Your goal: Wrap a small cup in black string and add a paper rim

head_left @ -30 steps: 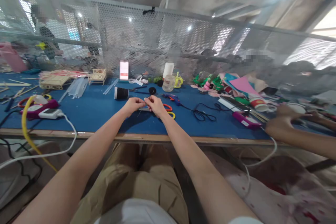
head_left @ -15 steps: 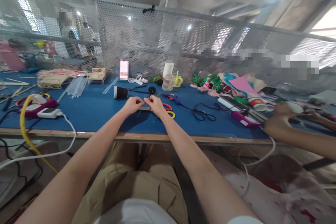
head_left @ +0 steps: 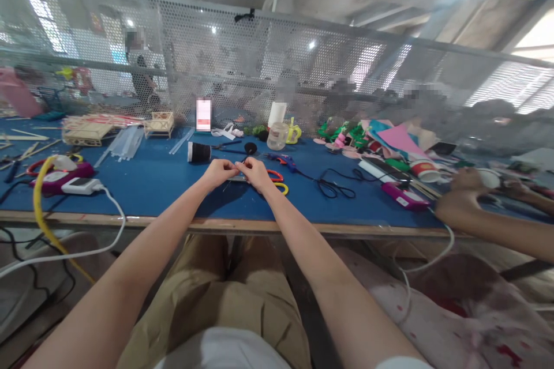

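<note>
My left hand [head_left: 220, 173] and my right hand [head_left: 255, 173] meet fingertip to fingertip low over the blue table [head_left: 160, 193]. Both are closed in a pinch; what lies between the fingers is too small to name. A black round disc [head_left: 250, 149] shows just beyond my right fingers, and I cannot tell whether it is joined to what I pinch. Scissors with one red and one yellow handle loop [head_left: 282, 188] lie partly hidden behind my right hand. To the left, beyond my left hand, a black roll with a white end [head_left: 199, 153] rests on its side.
A blue glue gun [head_left: 287, 163] trails a black cord [head_left: 331, 187]. Behind are a clear jar [head_left: 277, 136] and a propped phone [head_left: 203, 115]. Purple power strips [head_left: 404, 196] lie at both sides. A co-worker's hand [head_left: 465, 187] holds a white cup [head_left: 489, 177] at right.
My pinched fingertips have shifted very slightly; both hands otherwise stay in place. Beyond the mesh screen, a person in the background has moved to the right.
</note>
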Available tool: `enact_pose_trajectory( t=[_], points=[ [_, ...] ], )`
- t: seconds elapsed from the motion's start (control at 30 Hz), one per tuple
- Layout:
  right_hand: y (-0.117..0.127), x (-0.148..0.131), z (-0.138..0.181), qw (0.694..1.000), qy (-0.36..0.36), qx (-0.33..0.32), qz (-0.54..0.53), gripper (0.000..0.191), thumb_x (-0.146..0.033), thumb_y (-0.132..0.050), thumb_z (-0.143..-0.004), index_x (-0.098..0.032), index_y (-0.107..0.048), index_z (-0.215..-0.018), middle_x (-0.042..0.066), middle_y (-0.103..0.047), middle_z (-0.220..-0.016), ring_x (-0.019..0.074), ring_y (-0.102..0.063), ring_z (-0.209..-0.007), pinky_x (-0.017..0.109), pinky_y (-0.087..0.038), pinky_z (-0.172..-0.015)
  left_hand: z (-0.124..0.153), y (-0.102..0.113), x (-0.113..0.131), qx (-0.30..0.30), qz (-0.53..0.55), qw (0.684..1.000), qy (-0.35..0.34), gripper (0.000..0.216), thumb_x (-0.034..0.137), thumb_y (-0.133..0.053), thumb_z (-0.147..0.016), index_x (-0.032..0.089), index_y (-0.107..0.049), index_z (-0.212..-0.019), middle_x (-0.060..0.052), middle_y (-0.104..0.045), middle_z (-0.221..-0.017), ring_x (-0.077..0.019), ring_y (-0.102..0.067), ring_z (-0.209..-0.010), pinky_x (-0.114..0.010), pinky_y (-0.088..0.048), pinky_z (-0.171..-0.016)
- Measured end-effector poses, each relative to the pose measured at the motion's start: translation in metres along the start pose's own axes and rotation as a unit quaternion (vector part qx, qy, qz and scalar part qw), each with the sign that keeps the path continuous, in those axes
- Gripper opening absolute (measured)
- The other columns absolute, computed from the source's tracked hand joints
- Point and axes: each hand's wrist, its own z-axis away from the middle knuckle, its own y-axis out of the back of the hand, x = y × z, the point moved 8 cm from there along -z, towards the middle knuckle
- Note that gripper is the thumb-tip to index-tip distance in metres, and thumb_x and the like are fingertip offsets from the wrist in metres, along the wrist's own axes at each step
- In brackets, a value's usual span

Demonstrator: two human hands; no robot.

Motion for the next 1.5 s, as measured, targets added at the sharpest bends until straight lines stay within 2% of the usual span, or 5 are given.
enact_pose_trajectory(
  t=[0.27,0.7,0.9,1.13,1.5],
  points=[
    [-0.0027,0.0010,0.0009,0.999,-0.015,-0.010,-0.036,0.040,-0.057,-0.052,-0.067,-0.020,-0.038,-0.058,-0.005,-0.043,-0.046,0.0085,-0.040,-0.038,0.022,-0.034,-0.036,0.0011,0.0003,0.0006,-0.008,0.025,1.000,-0.002,0.024,0.029,-0.050,-0.082,0.011,-0.056,-0.097,-0.004,-0.058,-0.096,-0.0170,-0.058,-0.082,-0.034,-0.049,-0.070],
    [0.0022,0.0050,-0.0018,1.000,-0.009,0.011,-0.006,0.039,-0.055,-0.054,-0.065,-0.020,-0.040,-0.055,-0.006,-0.041,-0.043,0.0104,-0.042,-0.044,0.023,-0.034,-0.043,-0.0010,-0.0004,0.0017,-0.003,0.045,0.999,-0.025,0.023,0.029,-0.050,-0.082,0.011,-0.056,-0.096,-0.004,-0.059,-0.093,-0.0157,-0.058,-0.078,-0.032,-0.050,-0.067],
    [0.0017,0.0056,-0.0016,1.000,-0.013,0.009,-0.012,0.039,-0.054,-0.055,-0.064,-0.019,-0.040,-0.054,-0.006,-0.040,-0.043,0.0090,-0.039,-0.043,0.021,-0.031,-0.040,-0.0007,-0.0018,0.0013,-0.008,0.047,0.999,-0.020,0.022,0.028,-0.051,-0.082,0.011,-0.056,-0.094,-0.003,-0.059,-0.091,-0.0154,-0.058,-0.078,-0.032,-0.050,-0.067],
    [-0.0031,0.0017,0.0006,0.998,-0.020,-0.009,-0.051,0.038,-0.056,-0.051,-0.068,-0.020,-0.043,-0.062,-0.006,-0.043,-0.046,0.0084,-0.039,-0.038,0.021,-0.034,-0.036,0.0008,-0.0035,0.0021,-0.027,0.060,0.998,-0.021,0.022,0.028,-0.050,-0.082,0.011,-0.056,-0.095,-0.004,-0.059,-0.092,-0.0152,-0.058,-0.078,-0.032,-0.050,-0.066],
    [0.0012,0.0072,-0.0033,1.000,-0.004,0.017,-0.018,0.038,-0.056,-0.050,-0.069,-0.020,-0.041,-0.057,-0.006,-0.041,-0.045,0.0090,-0.039,-0.040,0.022,-0.034,-0.041,-0.0005,-0.0006,0.0061,-0.022,0.008,0.999,-0.046,0.023,0.029,-0.050,-0.082,0.011,-0.056,-0.096,-0.004,-0.059,-0.093,-0.0160,-0.058,-0.079,-0.032,-0.049,-0.067]
  ],
)
